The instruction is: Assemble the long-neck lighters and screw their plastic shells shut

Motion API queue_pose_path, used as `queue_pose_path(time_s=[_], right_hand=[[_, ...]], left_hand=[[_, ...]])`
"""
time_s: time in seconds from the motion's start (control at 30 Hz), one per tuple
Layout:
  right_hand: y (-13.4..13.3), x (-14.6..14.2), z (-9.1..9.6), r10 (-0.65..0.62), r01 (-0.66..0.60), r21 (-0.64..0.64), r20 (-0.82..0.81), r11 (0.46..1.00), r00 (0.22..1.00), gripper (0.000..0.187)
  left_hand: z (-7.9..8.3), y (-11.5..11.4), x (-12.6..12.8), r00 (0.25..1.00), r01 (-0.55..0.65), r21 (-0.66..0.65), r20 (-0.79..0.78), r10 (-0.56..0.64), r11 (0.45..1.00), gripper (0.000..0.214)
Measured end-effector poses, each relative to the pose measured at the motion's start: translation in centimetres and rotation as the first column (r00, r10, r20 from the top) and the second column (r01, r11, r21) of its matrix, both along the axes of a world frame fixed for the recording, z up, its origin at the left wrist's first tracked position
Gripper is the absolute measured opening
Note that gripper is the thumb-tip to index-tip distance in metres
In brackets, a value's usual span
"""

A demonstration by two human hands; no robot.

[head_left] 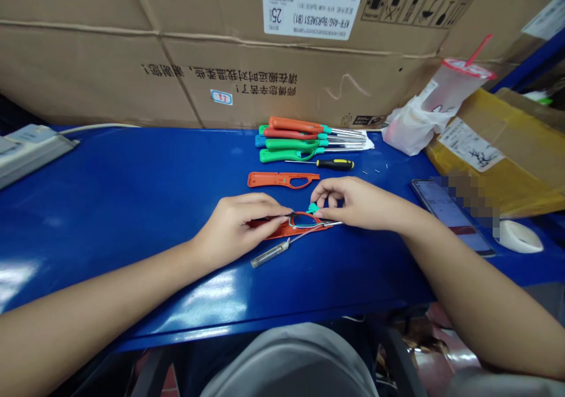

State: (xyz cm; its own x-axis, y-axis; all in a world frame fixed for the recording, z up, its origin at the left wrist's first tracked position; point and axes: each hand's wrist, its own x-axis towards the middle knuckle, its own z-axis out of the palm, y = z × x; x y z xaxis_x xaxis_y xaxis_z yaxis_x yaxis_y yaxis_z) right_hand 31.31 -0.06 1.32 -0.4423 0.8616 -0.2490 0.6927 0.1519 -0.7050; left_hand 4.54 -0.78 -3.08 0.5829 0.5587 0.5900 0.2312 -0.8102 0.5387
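Between my hands lies an opened orange lighter shell half with wires and a metal rod in it. My left hand is closed, thumb and index finger pinching a small black part over the shell. At my right hand's fingertips is a small teal-green piece; thumb and fingers close on it. A clear tube, joined by a thin line to the lighter, rests on the table in front. Behind my hands lies the other orange shell half, inside face up.
Long-nosed lighters are stacked at the back, with a black-and-yellow screwdriver and tiny screws near them. To the right are a phone, a yellow-taped box and a bagged cup. A power strip is at left.
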Motion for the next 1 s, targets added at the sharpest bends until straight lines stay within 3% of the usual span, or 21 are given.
queue_pose_path(time_s=[0.13,0.33,0.73,0.9,1.0], right_hand=[[0.13,0.11,-0.27,0.003,-0.003,0.014,-0.001,1.000,1.000,0.024],[0.00,0.16,0.33,0.003,-0.007,0.032,0.121,0.999,0.993,0.014],[-0.63,0.18,0.67,0.047,-0.073,0.097,0.242,0.993,0.969,0.018],[-0.51,0.13,0.60,0.022,-0.044,0.097,0.215,0.994,0.976,0.020],[-0.55,0.17,0.50,0.022,-0.037,0.167,0.091,0.985,0.996,0.017]], left_hand=[[0.14,-0.11,-0.05,1.000,-0.001,-0.014,0.008,0.001,1.000,0.016],[0.23,-0.14,0.00,1.000,-0.012,0.010,0.018,0.012,1.000,0.016],[0.38,-0.37,0.15,1.000,0.012,0.015,-0.015,-0.012,1.000,0.010],[0.34,-0.26,0.27,0.999,0.033,0.020,-0.019,-0.033,0.999,0.009],[0.34,-0.24,0.28,0.999,0.036,0.032,-0.015,-0.036,0.999,0.009]])
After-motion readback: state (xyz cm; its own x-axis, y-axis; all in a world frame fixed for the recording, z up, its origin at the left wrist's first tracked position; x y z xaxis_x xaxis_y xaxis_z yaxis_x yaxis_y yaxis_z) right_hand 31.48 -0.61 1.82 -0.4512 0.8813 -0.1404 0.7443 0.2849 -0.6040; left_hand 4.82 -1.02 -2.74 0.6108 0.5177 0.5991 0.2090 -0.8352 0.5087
